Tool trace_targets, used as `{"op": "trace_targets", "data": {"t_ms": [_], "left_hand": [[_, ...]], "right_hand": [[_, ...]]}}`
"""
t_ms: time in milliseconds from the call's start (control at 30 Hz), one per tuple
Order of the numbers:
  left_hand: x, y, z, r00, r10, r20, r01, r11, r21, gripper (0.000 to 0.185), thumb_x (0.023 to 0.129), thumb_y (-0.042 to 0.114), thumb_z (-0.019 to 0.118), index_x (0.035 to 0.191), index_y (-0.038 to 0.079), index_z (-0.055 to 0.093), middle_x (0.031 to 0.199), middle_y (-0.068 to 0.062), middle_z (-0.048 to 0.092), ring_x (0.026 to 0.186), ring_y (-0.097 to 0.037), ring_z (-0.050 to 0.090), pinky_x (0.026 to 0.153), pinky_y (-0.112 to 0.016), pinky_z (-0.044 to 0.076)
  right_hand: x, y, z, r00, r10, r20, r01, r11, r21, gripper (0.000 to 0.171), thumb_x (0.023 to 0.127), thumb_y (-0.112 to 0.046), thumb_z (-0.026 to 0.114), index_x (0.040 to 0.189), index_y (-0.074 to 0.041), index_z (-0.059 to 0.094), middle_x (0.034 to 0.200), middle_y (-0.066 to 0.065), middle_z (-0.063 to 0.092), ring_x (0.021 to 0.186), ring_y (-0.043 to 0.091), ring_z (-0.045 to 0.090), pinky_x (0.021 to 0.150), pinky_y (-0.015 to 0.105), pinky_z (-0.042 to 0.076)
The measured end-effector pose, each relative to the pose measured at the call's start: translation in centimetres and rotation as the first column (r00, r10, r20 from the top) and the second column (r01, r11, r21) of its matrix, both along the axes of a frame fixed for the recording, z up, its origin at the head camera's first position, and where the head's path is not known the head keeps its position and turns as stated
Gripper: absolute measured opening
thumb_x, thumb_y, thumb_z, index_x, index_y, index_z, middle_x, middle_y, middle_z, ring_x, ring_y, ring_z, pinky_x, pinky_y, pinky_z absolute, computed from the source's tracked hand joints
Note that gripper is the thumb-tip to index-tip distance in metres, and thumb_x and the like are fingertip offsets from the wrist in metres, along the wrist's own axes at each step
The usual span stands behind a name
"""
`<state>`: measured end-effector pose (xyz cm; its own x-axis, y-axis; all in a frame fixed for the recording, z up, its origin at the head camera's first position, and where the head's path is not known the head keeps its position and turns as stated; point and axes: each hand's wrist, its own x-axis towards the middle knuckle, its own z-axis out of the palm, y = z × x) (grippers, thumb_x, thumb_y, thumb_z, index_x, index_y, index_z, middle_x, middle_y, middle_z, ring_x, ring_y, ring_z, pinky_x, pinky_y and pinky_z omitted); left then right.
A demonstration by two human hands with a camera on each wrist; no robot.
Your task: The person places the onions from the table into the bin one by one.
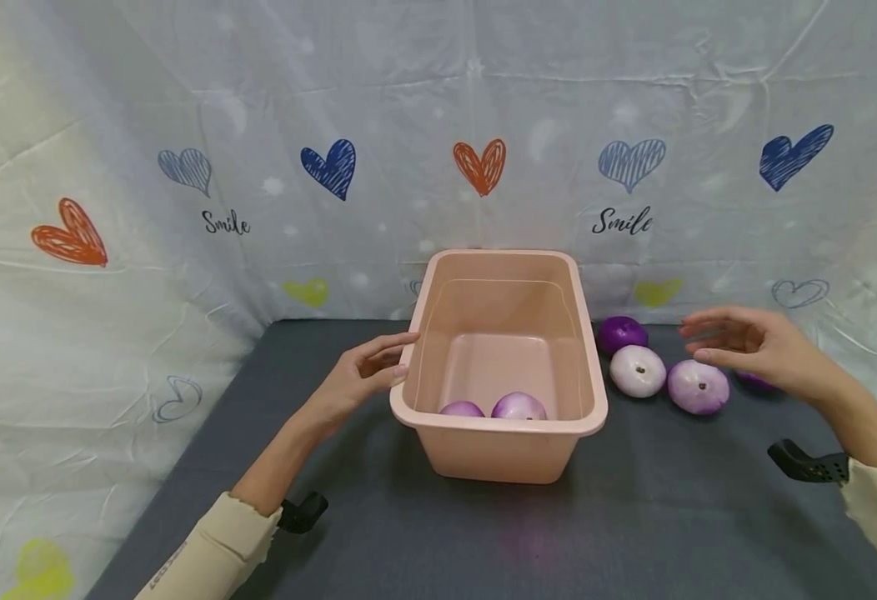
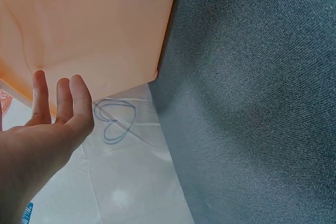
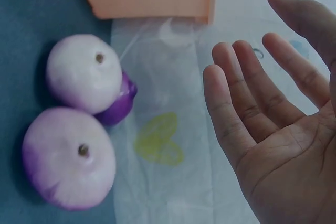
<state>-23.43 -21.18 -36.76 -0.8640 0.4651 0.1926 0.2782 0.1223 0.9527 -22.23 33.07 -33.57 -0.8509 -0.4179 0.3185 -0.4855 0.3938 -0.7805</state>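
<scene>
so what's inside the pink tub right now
Two purple-white onions lie inside the pink tub, against its near wall. That wall hides their lower halves and the floor under them; the rest of the floor is bare.

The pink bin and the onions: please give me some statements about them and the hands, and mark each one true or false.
1. The pink bin holds two onions. True.
2. The right hand grips an onion. False: it hovers open above the onions on the mat.
3. The left hand is at the bin's left wall. True.
4. The bin lies tipped on its side. False: it stands upright.
5. The mat is red. False: dark grey.
</scene>
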Motion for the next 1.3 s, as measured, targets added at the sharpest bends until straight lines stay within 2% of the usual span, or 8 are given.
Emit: {"op": "trace_targets", "data": {"t_ms": [333, 533, 700, 933, 1067, 1100, 1200, 1300], "left_hand": [[0.1, 0.0, 0.1, 1.0, -0.005, 0.002, 0.005, 1.0, 0.0, 0.052, 0.102, 0.017, 0.065, 0.151, 0.012, 0.051, 0.145, -0.013, 0.053, 0.132, -0.036, 0.049, 0.104, -0.055, 0.042], [0.0, 0.0, -0.1, 1.0, -0.011, -0.009, 0.011, 1.0, 0.005, 0.051, 0.103, 0.016, 0.063, 0.151, 0.011, 0.05, 0.146, -0.014, 0.053, 0.132, -0.036, 0.049, 0.103, -0.05, 0.045], [0.0, 0.0, -0.1, 1.0, -0.011, -0.005, 0.011, 1.0, 0.009, 0.051, 0.103, 0.016, 0.063, 0.151, 0.011, 0.05, 0.146, -0.014, 0.053, 0.132, -0.035, 0.05, 0.102, -0.047, 0.046], [0.1, -0.1, 0.0, 1.0, -0.007, -0.004, 0.007, 1.0, 0.008, 0.051, 0.102, 0.017, 0.063, 0.152, 0.012, 0.05, 0.146, -0.013, 0.053, 0.132, -0.03, 0.051, 0.104, -0.052, 0.043], [0.0, -0.1, -0.1, 1.0, -0.017, -0.007, 0.017, 1.0, 0.012, 0.052, 0.103, 0.016, 0.063, 0.152, 0.011, 0.049, 0.146, -0.014, 0.052, 0.132, -0.031, 0.051, 0.104, -0.05, 0.044], [0.0, -0.1, -0.1, 1.0, -0.02, -0.009, 0.02, 1.0, 0.013, 0.052, 0.103, 0.016, 0.063, 0.152, 0.011, 0.049, 0.146, -0.015, 0.052, 0.132, -0.031, 0.05, 0.104, -0.049, 0.044], [-0.1, -0.1, -0.2, 1.0, -0.02, -0.009, 0.02, 1.0, 0.012, 0.051, 0.103, 0.016, 0.062, 0.152, 0.01, 0.049, 0.146, -0.015, 0.052, 0.132, -0.032, 0.05, 0.103, -0.047, 0.045], [-0.1, -0.1, -0.2, 1.0, -0.021, -0.006, 0.021, 1.0, 0.013, 0.051, 0.103, 0.016, 0.063, 0.152, 0.011, 0.049, 0.146, -0.015, 0.052, 0.132, -0.032, 0.05, 0.102, -0.045, 0.047]], "right_hand": [[1.0, 3.0, -1.7, 0.993, -0.117, 0.007, 0.116, 0.99, 0.077, 0.039, 0.097, 0.001, 0.069, 0.135, -0.002, 0.06, 0.121, -0.005, 0.067, 0.106, 0.006, 0.066, 0.081, 0.019, 0.053], [1.7, 5.6, -3.4, 0.969, -0.246, 0.029, 0.244, 0.967, 0.071, 0.038, 0.098, -0.002, 0.068, 0.134, 0.0, 0.059, 0.117, -0.01, 0.068, 0.102, 0.0, 0.065, 0.078, 0.016, 0.052], [2.2, 8.0, -5.2, 0.955, -0.297, 0.002, 0.296, 0.955, 0.03, 0.037, 0.1, 0.001, 0.064, 0.135, 0.004, 0.056, 0.119, -0.016, 0.064, 0.1, -0.005, 0.063, 0.077, 0.013, 0.05], [2.3, 9.8, -7.1, 0.907, -0.42, -0.021, 0.42, 0.907, 0.03, 0.036, 0.1, -0.005, 0.066, 0.135, -0.006, 0.058, 0.116, -0.023, 0.056, 0.093, -0.01, 0.059, 0.074, 0.01, 0.049], [2.2, 10.4, -8.2, 0.87, -0.492, -0.036, 0.494, 0.867, 0.065, 0.04, 0.1, -0.014, 0.068, 0.137, -0.007, 0.054, 0.12, -0.018, 0.048, 0.092, -0.014, 0.051, 0.071, 0.007, 0.045], [2.1, 10.6, -8.4, 0.859, -0.511, -0.039, 0.512, 0.856, 0.076, 0.043, 0.1, -0.016, 0.068, 0.139, -0.007, 0.053, 0.121, -0.015, 0.047, 0.093, -0.013, 0.049, 0.07, 0.006, 0.044], [1.9, 10.7, -9.1, 0.822, -0.568, -0.036, 0.569, 0.817, 0.099, 0.053, 0.1, -0.023, 0.069, 0.146, -0.006, 0.049, 0.125, 0.0, 0.049, 0.105, 0.006, 0.057, 0.069, 0.006, 0.041], [1.6, 10.9, -9.6, 0.796, -0.605, -0.011, 0.603, 0.792, 0.099, 0.063, 0.099, -0.026, 0.07, 0.152, -0.005, 0.044, 0.136, 0.022, 0.046, 0.122, 0.033, 0.055, 0.068, 0.005, 0.039]]}}
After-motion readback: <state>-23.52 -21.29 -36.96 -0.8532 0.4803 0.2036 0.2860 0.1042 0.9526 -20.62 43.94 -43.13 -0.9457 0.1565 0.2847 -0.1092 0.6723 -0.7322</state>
